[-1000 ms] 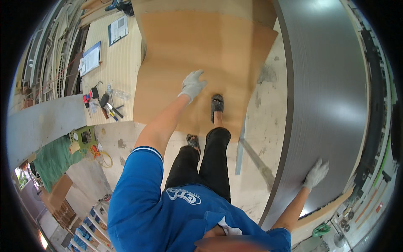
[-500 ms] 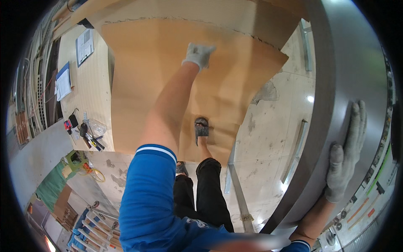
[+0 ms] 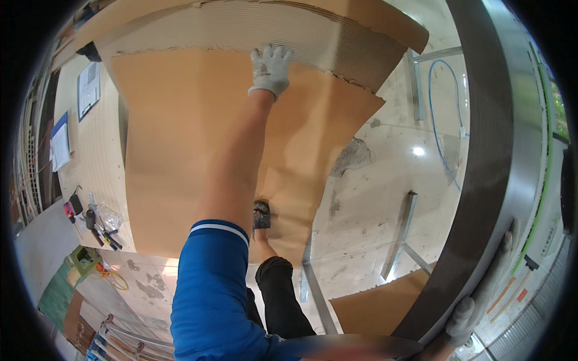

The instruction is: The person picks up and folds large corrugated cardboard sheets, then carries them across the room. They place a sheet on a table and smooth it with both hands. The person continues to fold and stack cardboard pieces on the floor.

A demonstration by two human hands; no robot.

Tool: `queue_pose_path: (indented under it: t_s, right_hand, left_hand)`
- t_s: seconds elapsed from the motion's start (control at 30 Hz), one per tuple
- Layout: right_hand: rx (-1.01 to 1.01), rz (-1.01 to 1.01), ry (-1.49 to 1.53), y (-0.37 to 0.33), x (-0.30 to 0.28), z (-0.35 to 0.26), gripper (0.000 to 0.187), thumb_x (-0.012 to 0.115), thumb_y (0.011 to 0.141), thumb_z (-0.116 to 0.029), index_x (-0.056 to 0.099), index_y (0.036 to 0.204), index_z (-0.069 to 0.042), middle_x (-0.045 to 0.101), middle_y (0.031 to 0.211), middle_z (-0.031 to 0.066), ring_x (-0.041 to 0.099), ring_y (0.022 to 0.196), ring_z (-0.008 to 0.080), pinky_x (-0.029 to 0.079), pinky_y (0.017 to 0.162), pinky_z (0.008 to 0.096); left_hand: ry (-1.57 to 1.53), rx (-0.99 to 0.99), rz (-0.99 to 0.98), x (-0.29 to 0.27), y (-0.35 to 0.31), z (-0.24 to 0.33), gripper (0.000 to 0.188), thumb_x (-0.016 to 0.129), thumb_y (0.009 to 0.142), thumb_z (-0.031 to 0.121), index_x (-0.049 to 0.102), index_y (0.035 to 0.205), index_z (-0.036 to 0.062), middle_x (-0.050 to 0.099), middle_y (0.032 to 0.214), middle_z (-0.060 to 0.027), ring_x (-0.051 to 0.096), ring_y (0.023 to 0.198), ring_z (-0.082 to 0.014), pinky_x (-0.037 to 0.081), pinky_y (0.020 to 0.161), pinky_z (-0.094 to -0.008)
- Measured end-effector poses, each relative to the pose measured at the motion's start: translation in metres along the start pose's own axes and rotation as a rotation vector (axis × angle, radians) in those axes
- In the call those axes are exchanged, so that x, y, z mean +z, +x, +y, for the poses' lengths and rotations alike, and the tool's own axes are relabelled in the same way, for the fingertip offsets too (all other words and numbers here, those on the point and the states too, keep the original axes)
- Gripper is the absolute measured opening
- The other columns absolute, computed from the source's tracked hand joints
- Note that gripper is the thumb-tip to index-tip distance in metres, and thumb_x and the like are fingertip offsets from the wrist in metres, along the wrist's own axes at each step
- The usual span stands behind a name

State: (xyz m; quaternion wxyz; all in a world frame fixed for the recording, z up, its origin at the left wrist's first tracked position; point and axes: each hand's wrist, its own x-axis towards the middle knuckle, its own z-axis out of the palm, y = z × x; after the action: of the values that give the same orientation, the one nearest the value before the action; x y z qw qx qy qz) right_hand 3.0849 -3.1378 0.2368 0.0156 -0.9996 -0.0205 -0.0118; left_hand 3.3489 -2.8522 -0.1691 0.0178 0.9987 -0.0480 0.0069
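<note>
My left hand (image 3: 271,71), in a grey-white work glove, is spread with nothing in it. It is over the far part of a large brown cardboard sheet (image 3: 180,150), by a ragged tear where the pale corrugated layer (image 3: 229,30) shows. I cannot tell whether the palm touches. My right hand (image 3: 465,313), gloved too, lies with fingers stretched along the outer face of a long dark grey panel (image 3: 487,120) at the right. That panel stands tilted, its narrow side toward the middle. My foot in a dark sandal (image 3: 261,215) is on the cardboard.
At the left, a pale board (image 3: 90,156) bears clipboards (image 3: 88,89) and several hand tools (image 3: 99,225). Metal bars (image 3: 402,231) stand around the stained tile floor (image 3: 361,204). A blue hose (image 3: 435,120) curves near the panel. More cardboard (image 3: 379,304) lies below it.
My left hand has moved farther over the cardboard, toward the tear, and its fingers have spread. The panel now shows more edge-on, uncovering the blue hose and another cardboard piece. The view has shifted.
</note>
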Motion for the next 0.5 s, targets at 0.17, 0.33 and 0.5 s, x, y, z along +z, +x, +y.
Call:
queue_pose_path:
  t_s: [0.17,0.33,0.5]
  right_hand:
    - [0.134,-0.004,0.092,-0.01,0.004,0.0,0.113,0.029,0.079,-0.087,0.02,0.155,-0.003,0.021,0.158,0.0216,0.026,0.144,0.0364,0.025,0.115,0.0522]
    - [0.168,-0.033,0.148,-0.009,-0.002,0.001,0.113,0.031,0.079,-0.087,0.017,0.155,-0.004,0.019,0.158,0.0221,0.025,0.145,0.0367,0.025,0.115,0.0519]
    - [-0.149,-0.082,-0.056,0.008,-0.009,-0.003,0.091,0.021,0.092,-0.075,0.023,0.156,-0.011,0.025,0.16,0.0165,0.02,0.148,0.036,0.011,0.12,0.0518]
  left_hand:
    - [-0.03,0.002,-0.106,0.013,0.017,-0.006,0.065,0.078,0.075,0.026,0.05,0.134,0.0202,0.051,0.129,-0.0025,0.046,0.124,-0.0243,0.036,0.102,-0.0484]
    - [-0.036,-0.047,-0.089,0.008,0.005,-0.01,0.053,0.076,0.075,0.026,0.057,0.124,0.0197,0.053,0.124,-0.0028,0.048,0.121,-0.0238,0.036,0.099,-0.0464]
    - [-0.033,-0.052,-0.077,0.017,0.002,-0.013,0.033,0.073,0.078,0.023,0.065,0.11,0.0189,0.059,0.114,-0.003,0.053,0.114,-0.025,0.039,0.096,-0.0463]
